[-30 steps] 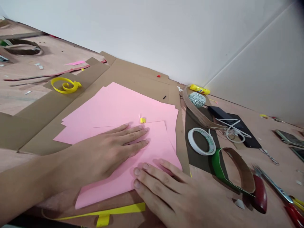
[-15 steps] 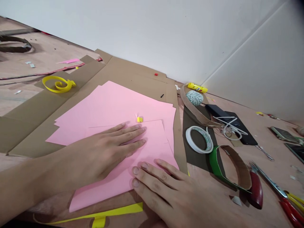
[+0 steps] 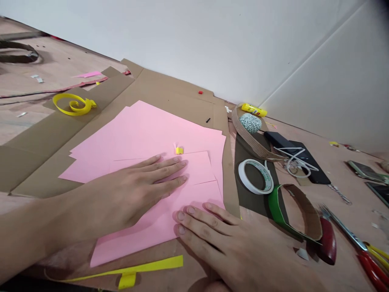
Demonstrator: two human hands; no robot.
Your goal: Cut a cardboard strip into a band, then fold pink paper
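Left hand [image 3: 136,190] and right hand [image 3: 231,239] rest flat on overlapping pink paper sheets [image 3: 152,134], laid on brown cardboard [image 3: 173,101]. Roll of white tape [image 3: 242,174] and green-edged cardboard band [image 3: 275,207] lie right of the sheets.

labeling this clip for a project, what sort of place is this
Most likely a paper craft workbench: pink paper sheets lie on cardboard, with a curled yellow paper strip and a roll of tape close by.
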